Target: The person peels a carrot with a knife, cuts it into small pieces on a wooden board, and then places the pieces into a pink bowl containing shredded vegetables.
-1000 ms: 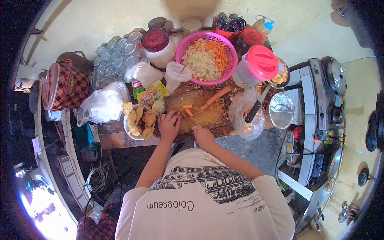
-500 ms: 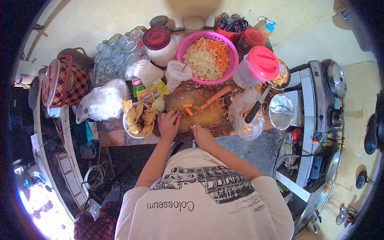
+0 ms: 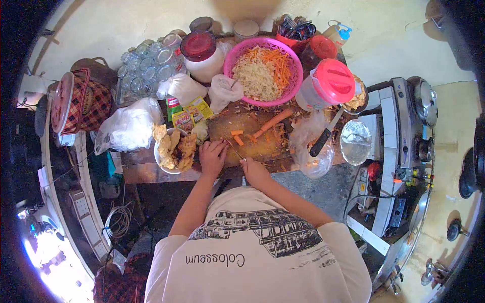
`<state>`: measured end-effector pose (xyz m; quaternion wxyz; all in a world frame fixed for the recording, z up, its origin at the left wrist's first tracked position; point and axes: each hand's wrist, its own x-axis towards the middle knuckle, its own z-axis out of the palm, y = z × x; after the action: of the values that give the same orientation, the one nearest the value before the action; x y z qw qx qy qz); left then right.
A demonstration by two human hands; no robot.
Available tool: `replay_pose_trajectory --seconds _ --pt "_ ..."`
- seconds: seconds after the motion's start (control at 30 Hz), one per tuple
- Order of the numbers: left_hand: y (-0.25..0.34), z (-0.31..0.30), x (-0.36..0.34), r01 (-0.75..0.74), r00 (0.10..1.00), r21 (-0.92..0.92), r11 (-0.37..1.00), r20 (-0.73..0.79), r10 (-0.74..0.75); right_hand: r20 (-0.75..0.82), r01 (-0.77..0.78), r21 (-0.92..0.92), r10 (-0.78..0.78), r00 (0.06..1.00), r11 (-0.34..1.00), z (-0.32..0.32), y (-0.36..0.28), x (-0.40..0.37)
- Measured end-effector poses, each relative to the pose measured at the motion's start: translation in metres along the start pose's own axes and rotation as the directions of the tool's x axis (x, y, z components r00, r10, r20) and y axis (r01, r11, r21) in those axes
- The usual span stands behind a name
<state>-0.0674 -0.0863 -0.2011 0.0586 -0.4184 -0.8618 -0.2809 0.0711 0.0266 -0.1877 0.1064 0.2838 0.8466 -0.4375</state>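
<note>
My right hand (image 3: 256, 171) is closed around the handle of a knife (image 3: 234, 149), its narrow blade slanting up and left over the wooden cutting board (image 3: 262, 149). Beside the blade tip, my left hand (image 3: 212, 155) presses down at the board's left edge with its fingers curled together; whatever lies under them is hidden. Just above the blade are cut carrot pieces (image 3: 237, 136). A longer peeled carrot (image 3: 273, 123) rests farther up the board among orange shreds. Left of my left hand stands a white bowl (image 3: 169, 170) heaped with golden-brown fried pieces (image 3: 176, 149).
A pink basket (image 3: 298, 86) of shredded vegetables sits behind the board. To the right are a pink-lidded pitcher (image 3: 331, 83), a plastic bag (image 3: 316, 156) and a black-handled knife (image 3: 320, 143). Seasoning packets (image 3: 192, 113), white bags (image 3: 129, 126) and several glass jars (image 3: 149, 68) crowd the left.
The view has shifted very slightly. Both hands and the knife stay in nearly the same place on the board.
</note>
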Motion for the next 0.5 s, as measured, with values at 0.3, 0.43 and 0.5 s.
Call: replay_pose_trajectory --seconds 0.3,0.43,0.5 --pt "-0.005 0.002 -0.001 -0.015 1.000 0.051 0.999 0.028 0.013 -0.048 -0.023 -0.111 0.018 0.999 0.994 0.002 -0.001 0.003" --pt "0.000 0.002 -0.002 0.005 1.000 0.065 0.998 0.024 -0.006 -0.034 -0.043 -0.116 0.039 0.999 0.992 -0.004 -0.002 -0.003" --pt "-0.001 0.001 -0.003 0.010 1.000 0.060 0.998 0.026 -0.012 -0.044 -0.049 -0.099 0.045 0.998 0.994 -0.003 -0.003 -0.002"
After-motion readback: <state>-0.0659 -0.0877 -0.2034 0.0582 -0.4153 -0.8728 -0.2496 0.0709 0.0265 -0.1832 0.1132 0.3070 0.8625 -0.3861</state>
